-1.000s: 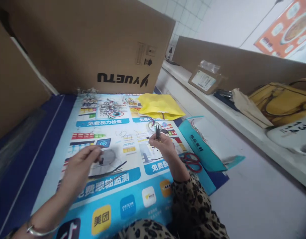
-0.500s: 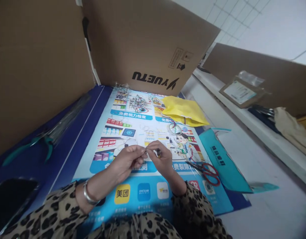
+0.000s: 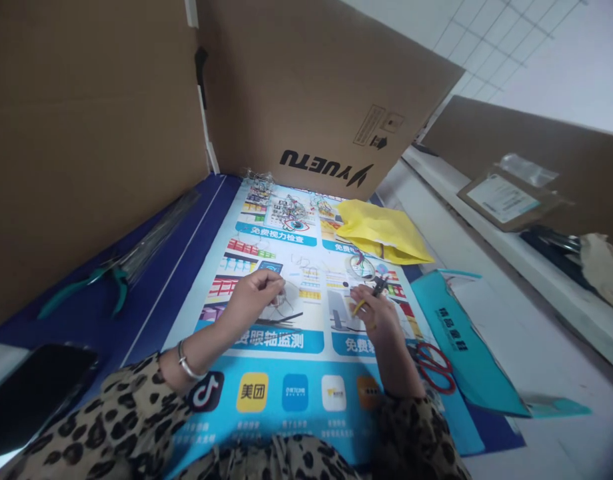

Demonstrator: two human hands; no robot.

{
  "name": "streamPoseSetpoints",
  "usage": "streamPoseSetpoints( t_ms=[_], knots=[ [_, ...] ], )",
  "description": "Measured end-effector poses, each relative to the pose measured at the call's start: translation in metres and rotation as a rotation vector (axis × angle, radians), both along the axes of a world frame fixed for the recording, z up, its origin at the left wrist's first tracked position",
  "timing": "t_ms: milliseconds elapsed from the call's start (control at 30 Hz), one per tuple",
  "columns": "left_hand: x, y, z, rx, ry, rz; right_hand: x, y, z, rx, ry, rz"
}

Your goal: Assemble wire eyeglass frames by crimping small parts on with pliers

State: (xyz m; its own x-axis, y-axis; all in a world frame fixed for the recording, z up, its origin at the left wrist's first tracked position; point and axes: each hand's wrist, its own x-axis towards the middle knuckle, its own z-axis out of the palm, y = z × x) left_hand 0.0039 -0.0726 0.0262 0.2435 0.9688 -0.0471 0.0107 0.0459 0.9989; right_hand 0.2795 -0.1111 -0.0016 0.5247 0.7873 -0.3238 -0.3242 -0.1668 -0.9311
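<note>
Right grip (image 3: 383,321), now farther out, around yellow-handled tool (image 3: 380,286)

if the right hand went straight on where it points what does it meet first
Likely the clear ring, though how high the right hand sits is unclear; it might pass above.

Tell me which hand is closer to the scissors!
Right. The right hand is to the left of the scissors and a bit farther forward. The left hand is much farther left, also farther forward.
</note>
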Motion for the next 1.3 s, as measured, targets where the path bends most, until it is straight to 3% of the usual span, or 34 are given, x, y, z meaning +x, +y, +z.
streamPoseSetpoints(
  t_ms=[67, 133, 167, 333, 467, 567, 733, 900, 1100, 1300],
  knots=[
    [-0.002, 0.004, 0.002, 0.01, 0.038, -0.005, 0.009, -0.002, 0.002, 0.001, -0.077, -0.087],
    [-0.004, 0.007, 0.004, 0.048, 0.124, -0.008, 0.004, -0.003, 0.008, 0.031, -0.173, -0.079],
    [-0.005, 0.009, 0.006, 0.088, 0.178, -0.016, -0.004, -0.003, 0.012, 0.049, -0.221, -0.015],
    [-0.003, 0.016, 0.018, 0.4, 0.385, -0.142, -0.066, 0.007, 0.04, 0.079, -0.605, 0.61],
    [-0.001, 0.021, 0.024, 0.44, 0.412, -0.16, -0.097, 0.025, 0.045, 0.155, -0.624, 0.754],
    [0.002, 0.028, 0.02, 0.328, 0.328, -0.123, -0.102, 0.038, 0.039, 0.164, -0.512, 0.756],
    [0.013, 0.044, 0.003, -0.044, -0.064, -0.078, -0.105, 0.059, 0.028, 0.163, -0.339, 0.71],
    [0.018, 0.051, -0.01, -0.254, -0.292, -0.033, -0.109, 0.075, 0.011, 0.205, -0.256, 0.711],
    [0.013, 0.058, -0.026, -0.283, -0.369, -0.046, -0.113, 0.079, -0.003, 0.201, -0.231, 0.736],
    [0.003, 0.058, -0.028, -0.307, -0.367, -0.128, -0.117, 0.077, -0.003, 0.218, -0.213, 0.73]
  ],
)
